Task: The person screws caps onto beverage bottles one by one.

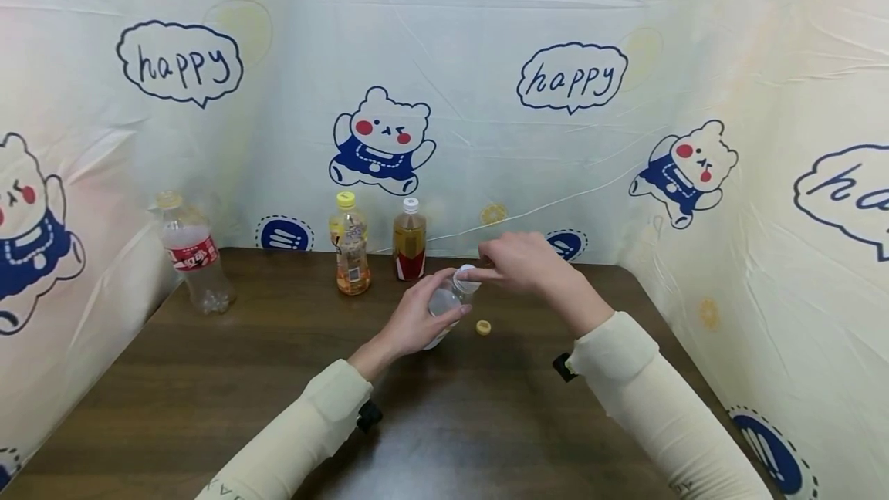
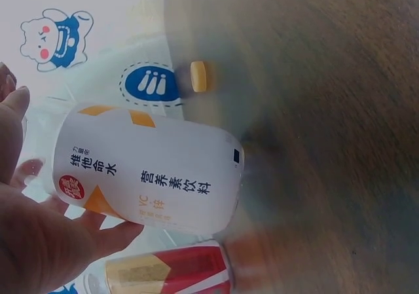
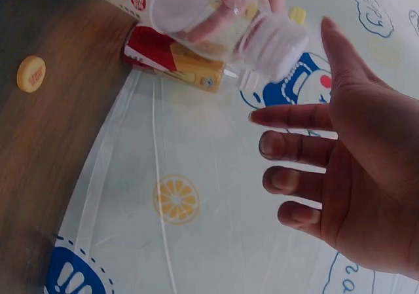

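Observation:
My left hand (image 1: 415,313) grips a plastic drink bottle (image 2: 147,166) round its upper part. A white label with orange patches wraps the body, the shoulder is clear, and a white cap (image 3: 278,45) sits on the neck. In the head view the bottle tilts with its top away from me. My right hand (image 3: 353,153) is beside the cap, thumb and fingers spread, with nothing between them. In the right wrist view a gap shows between the fingertips (image 3: 273,145) and the cap. An orange-yellow cap (image 1: 483,327) lies on the table right of the bottle.
At the back of the brown table (image 1: 264,392) stand a yellow-capped bottle (image 1: 351,245) and a white-capped bottle (image 1: 410,241) of amber drink. A larger bottle with a red label (image 1: 197,257) stands at the back left. Patterned plastic sheeting (image 1: 472,37) surrounds the table.

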A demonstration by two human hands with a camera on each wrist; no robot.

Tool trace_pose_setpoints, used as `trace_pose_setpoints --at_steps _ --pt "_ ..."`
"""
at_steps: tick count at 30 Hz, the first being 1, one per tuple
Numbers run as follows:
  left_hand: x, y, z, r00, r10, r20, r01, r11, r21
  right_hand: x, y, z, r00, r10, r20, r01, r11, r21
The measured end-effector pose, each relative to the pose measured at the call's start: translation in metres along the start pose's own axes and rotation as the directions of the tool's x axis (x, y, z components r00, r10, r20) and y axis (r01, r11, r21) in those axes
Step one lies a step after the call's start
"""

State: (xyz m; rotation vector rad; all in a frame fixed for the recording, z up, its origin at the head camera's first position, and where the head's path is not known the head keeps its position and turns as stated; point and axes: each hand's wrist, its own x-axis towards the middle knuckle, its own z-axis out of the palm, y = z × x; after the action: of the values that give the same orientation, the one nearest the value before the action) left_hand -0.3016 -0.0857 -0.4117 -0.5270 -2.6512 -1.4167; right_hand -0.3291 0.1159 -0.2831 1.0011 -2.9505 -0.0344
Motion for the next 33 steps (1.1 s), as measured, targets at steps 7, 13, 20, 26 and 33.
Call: trace_pose_setpoints --at_steps 7,13,20,26,33 --pt "-0.002 -0.001 0.0 1.0 0.001 0.003 -0.001 1.0 -0.004 -0.004 0.004 -0.008 0.991 -0.13 0.038 0.121 0.975 0.188" --pt "-0.003 -0.001 -0.001 1.0 0.0 -0.003 0.0 1.0 -0.011 -0.004 -0.002 -0.01 0.966 -0.243 0.089 0.205 0.929 0.307" --pt "-0.003 -0.002 0.0 1.0 0.009 -0.004 -0.01 1.0 -0.025 -0.003 -0.006 -0.008 0.98 -0.176 0.093 0.149 0.957 0.247" --pt "-0.003 -0.003 0.0 1.0 0.017 0.003 -0.017 1.0 -0.025 -0.004 -0.006 -0.011 0.995 -0.049 0.088 0.034 0.986 0.165" --pt "-0.003 -0.005 -0.001 1.0 0.023 -0.009 -0.023 0.999 -0.022 -0.006 -0.002 -0.018 0.984 -0.128 0.121 0.093 0.962 0.256"
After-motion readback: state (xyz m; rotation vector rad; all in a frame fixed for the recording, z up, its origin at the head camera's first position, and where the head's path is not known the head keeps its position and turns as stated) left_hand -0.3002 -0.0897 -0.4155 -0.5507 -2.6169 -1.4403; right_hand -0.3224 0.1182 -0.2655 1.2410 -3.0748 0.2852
